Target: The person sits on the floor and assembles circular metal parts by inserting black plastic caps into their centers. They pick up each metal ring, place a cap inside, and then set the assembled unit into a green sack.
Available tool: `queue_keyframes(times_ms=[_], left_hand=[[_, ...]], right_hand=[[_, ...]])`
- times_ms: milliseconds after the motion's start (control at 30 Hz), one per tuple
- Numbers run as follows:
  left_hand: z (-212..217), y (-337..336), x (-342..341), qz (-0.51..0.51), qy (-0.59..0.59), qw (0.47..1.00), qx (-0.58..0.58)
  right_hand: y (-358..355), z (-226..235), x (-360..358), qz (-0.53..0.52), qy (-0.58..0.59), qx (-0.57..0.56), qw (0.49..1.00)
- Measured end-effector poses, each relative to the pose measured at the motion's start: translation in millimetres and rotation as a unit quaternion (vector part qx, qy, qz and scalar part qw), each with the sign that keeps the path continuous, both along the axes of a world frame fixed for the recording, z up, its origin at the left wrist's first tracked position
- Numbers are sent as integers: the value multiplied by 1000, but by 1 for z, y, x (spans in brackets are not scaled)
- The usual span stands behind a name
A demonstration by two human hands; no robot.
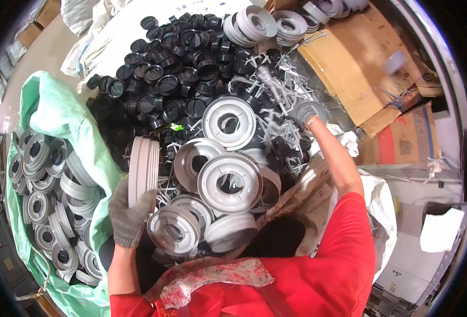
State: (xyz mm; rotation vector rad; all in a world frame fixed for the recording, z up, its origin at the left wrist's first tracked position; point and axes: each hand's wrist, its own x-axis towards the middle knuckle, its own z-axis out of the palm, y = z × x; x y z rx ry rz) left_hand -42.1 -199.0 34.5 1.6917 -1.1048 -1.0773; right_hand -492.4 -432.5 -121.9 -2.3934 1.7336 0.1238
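Observation:
My left hand (pixel 129 214), in a grey knitted glove, is closed on a pale grey ribbed plastic ring (pixel 143 168) standing on edge. Further off and to the right, my right hand (pixel 302 112), also gloved, is at a heap of thin grey plastic sprues (pixel 289 134). Motion blurs its fingers, and a smeared sprue piece (pixel 272 87) lies just beyond them; whether they grip it is unclear. Between my hands are several grey plastic rings with open centres, including a front one (pixel 230 183), a rear one (pixel 229 123) and a nearer one (pixel 174 231).
A large pile of black threaded plastic caps (pixel 178 68) spreads behind the rings. At the left, a green woven sack (pixel 59 100) holds many grey rings. Cardboard sheets (pixel 358 68) lie at the right, with more grey rings (pixel 252 25) along the back.

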Motion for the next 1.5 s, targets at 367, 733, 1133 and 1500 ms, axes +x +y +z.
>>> queue_keyframes(times_ms=[367, 733, 1133, 1500], left_hand=[[-8, 18, 12, 12, 8, 998, -67], [-21, 13, 11, -20, 15, 995, -100], [-8, 23, 6, -29, 34, 994, -102], [1, 27, 10, 9, 40, 994, -96]], right_hand=[[98, 118, 46, 98, -133, -70, 984], [200, 161, 19, -177, -490, 45, 853], [405, 231, -68, -262, -240, 61, 933], [343, 230, -19, -279, -126, -37, 951]])
